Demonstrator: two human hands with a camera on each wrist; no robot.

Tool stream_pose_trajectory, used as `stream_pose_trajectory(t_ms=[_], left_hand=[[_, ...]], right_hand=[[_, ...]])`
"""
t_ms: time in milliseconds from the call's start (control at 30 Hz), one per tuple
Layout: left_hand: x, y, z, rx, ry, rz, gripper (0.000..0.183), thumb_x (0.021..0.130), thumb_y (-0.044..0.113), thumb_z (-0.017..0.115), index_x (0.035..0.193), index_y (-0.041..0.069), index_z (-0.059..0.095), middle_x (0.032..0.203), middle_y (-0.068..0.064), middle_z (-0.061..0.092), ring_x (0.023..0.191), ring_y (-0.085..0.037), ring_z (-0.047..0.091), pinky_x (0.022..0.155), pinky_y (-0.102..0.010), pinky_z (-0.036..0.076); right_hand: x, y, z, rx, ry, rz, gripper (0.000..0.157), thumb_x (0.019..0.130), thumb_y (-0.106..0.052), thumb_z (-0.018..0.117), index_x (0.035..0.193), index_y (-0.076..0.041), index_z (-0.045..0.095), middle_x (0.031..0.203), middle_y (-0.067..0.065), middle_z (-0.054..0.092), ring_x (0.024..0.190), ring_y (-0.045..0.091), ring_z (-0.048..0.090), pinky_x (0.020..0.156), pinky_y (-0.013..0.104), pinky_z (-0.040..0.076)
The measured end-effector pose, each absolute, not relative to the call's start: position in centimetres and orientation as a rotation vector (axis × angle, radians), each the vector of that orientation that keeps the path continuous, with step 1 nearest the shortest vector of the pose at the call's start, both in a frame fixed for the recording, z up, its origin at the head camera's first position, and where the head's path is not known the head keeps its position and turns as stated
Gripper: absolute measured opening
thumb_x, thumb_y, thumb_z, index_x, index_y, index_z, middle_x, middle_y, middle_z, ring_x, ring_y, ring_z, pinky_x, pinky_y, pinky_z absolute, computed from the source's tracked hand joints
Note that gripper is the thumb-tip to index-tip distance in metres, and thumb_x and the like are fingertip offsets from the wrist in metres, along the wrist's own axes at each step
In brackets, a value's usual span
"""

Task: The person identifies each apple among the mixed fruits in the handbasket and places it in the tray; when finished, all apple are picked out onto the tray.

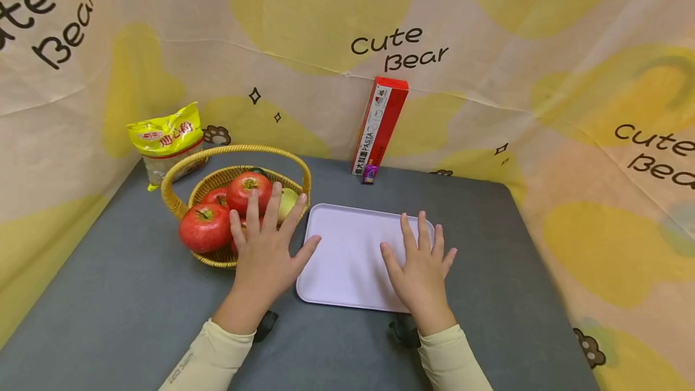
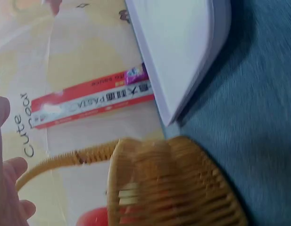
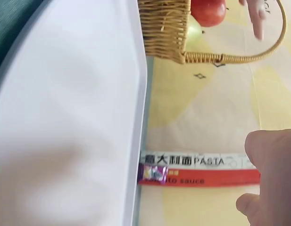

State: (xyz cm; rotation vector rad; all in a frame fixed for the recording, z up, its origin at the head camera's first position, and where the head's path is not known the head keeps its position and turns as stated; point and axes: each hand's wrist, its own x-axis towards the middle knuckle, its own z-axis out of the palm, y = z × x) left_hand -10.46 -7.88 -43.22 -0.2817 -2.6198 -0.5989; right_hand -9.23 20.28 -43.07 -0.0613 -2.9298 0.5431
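My left hand [image 1: 263,264] is spread flat over the front right of a wicker basket [image 1: 175,203], its fingers overlapping the fruit in the head view. Inside the basket lie several red apples [image 1: 204,228] and a pale green fruit [image 1: 288,203]; the hand hides part of them. To the right, my right hand [image 1: 420,273] hovers with spread fingers above the right side of a pale lilac tray [image 1: 347,252]. Neither hand holds anything. In the right wrist view, the white inner face of the tray [image 3: 88,94] fills the left side, with fingertips [image 3: 251,202] at the right edge.
A red and white pasta box [image 1: 382,119] leans against the back cloth, a small purple packet [image 1: 369,174] at its foot. Behind the basket stands a yellow-topped bag [image 1: 168,137]. Printed cloth walls border the grey table [image 1: 136,318] at the back and sides.
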Motion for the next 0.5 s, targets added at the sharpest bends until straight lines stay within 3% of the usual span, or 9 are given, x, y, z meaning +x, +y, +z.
stream_pose_trajectory(t_ms=[300,500], left_hand=[[-9.1,-11.4,-42.3,-0.149,-2.473,-0.654,0.077,0.093,0.055,0.063,0.162,0.023,0.045,0.175,-0.015,0.014,0.158,-0.047,0.002,0.115,-0.078,-0.001],[-8.1,-14.6,-41.6,-0.008,-2.521,-0.686,0.083,0.093,0.053,0.068,0.164,0.02,0.04,0.175,-0.02,0.012,0.157,-0.051,0.001,0.114,-0.079,0.001]], right_hand=[[-7.7,23.8,-44.0,-0.184,-2.955,0.579,0.077,0.107,-0.059,0.05,0.169,-0.019,0.03,0.177,0.015,0.006,0.158,0.053,-0.001,0.111,0.084,-0.002],[-6.5,26.0,-44.4,-0.29,-3.01,0.581,0.078,0.107,-0.058,0.049,0.17,-0.019,0.025,0.177,0.015,0.0,0.158,0.052,-0.006,0.111,0.084,-0.004]])
